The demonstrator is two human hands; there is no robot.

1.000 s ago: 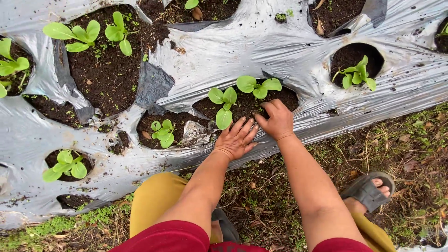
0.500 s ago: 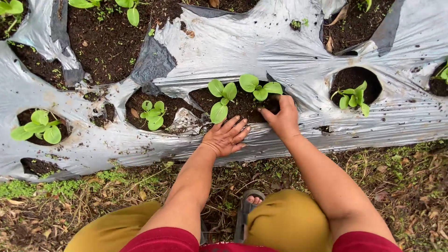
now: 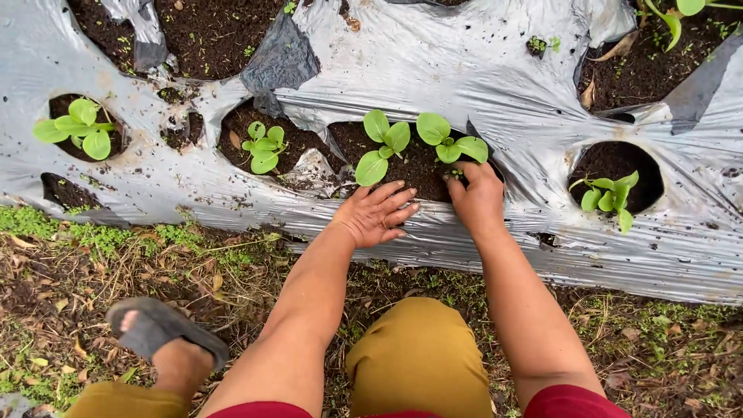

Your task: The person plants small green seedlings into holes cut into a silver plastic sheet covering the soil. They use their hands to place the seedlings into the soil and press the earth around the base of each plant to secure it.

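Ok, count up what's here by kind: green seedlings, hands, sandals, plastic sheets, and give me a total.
Green seedlings: 6, the last cut off by the top edge
Hands: 2, left hand and right hand
Sandals: 1
Plastic sheets: 1
Total: 10

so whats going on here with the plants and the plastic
A person crouches at the edge of a garden bed covered in silver plastic sheeting with holes cut in it. The left hand lies flat, fingers spread, at the near edge of a hole. The right hand presses its fingertips into the dark soil beside two green seedlings. More seedlings grow in neighbouring holes, one to the left and one to the right.
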